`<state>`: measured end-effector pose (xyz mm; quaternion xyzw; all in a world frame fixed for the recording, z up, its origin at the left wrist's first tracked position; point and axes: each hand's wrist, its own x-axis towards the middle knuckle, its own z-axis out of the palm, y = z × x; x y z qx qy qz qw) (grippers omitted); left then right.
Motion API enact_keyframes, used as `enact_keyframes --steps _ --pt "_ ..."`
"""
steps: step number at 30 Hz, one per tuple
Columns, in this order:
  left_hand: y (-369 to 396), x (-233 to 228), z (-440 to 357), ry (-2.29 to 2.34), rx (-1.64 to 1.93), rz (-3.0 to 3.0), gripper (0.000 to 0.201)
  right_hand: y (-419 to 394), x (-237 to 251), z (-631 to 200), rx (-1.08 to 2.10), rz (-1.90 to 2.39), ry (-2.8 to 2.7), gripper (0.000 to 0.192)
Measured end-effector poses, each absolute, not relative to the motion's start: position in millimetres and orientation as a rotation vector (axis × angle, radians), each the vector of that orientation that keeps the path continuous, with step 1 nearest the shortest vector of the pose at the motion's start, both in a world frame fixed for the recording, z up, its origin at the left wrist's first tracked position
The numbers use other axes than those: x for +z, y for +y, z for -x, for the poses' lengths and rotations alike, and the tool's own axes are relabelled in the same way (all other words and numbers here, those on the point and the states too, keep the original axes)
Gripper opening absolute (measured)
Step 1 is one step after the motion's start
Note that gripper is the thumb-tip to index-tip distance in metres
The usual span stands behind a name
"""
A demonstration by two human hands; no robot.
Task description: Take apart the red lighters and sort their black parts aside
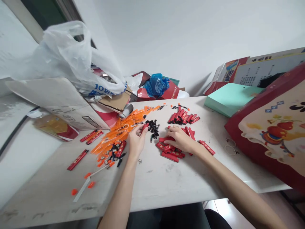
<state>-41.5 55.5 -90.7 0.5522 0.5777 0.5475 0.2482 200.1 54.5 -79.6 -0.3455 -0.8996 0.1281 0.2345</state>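
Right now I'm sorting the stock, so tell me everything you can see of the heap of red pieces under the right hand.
The heap of red pieces is a loose pile of short, flat, glossy red bars, plastic by the look, with pale printing too small to read. They lie criss-crossed on the white table, just right of the small black parts. The right hand rests palm down on the pile, fingers spread over it.

I see both forearms extended forward; my left hand (136, 140) has fingers curled in a pinch, my right hand (181, 140) lies palm-down, fingers spread.
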Motion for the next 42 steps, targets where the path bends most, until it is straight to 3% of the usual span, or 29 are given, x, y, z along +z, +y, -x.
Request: enact_keyframes --steps 7,16,26,36,42 --pt "38.7 -78.4 29.9 1.464 1.341 -1.565 0.042 51.8 -78.2 -195.8 0.428 1.013 -2.32 0.016" --pt "11.3 -43.0 30.8 1.272 0.7 -1.948 0.024 63.8 -65.7 -215.4 0.498 1.148 -1.912 0.022" --pt "14.1 -71.3 -18.6 1.373 1.113 -1.781 0.028 73.7 -60.9 -234.1 0.698 1.025 -2.096 0.017" --pt "17.9 -79.6 -39.1 1.389 1.056 -2.191 0.008 77.7 -57.9 -247.3 0.798 0.968 -2.202 0.02" --pt "14.7 -86.9 -50.4 1.397 1.006 -2.354 0.011 79.6 -63.6 -240.7 0.705 0.992 -2.184 0.017"
